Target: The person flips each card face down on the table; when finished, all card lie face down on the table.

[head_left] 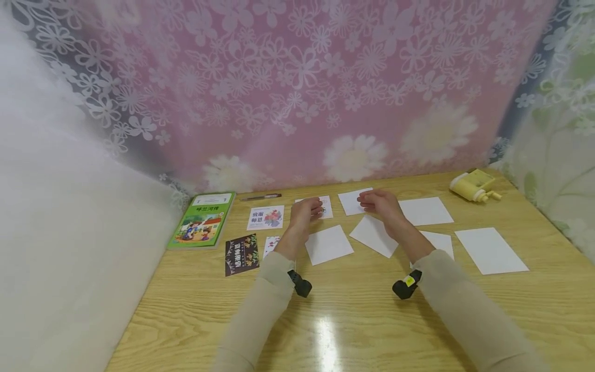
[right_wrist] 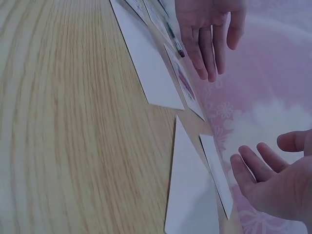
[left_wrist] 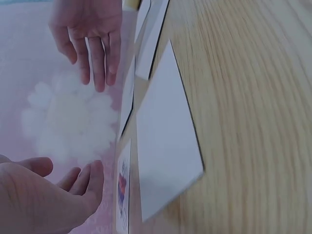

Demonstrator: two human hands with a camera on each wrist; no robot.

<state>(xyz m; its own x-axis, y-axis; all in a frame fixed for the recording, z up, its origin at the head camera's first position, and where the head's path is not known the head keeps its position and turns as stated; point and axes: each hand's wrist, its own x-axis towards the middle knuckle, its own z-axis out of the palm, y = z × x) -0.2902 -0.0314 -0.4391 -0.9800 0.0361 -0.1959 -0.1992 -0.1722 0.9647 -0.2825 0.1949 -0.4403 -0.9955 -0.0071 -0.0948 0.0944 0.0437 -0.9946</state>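
Note:
My left hand [head_left: 303,219] hovers over the cards with its fingers relaxed, partly covering a printed card [head_left: 327,205] behind it. Across from it, my right hand [head_left: 387,211] is held over the blank white cards, near a white card [head_left: 349,202] at the back. The palms face each other with a gap between them, and nothing is held in either. In the left wrist view, a white card [left_wrist: 165,136] lies on the wood beside the left hand [left_wrist: 53,200]. Another white card [right_wrist: 192,190] is below the right hand [right_wrist: 280,187] in the right wrist view.
On the left lie a green picture book [head_left: 202,221], a pen [head_left: 262,197], a flower-printed card [head_left: 265,217] and a dark card [head_left: 242,254]. More white cards [head_left: 491,250] spread right, with a yellow device [head_left: 472,185] behind. A floral curtain [head_left: 297,103] borders the table's back.

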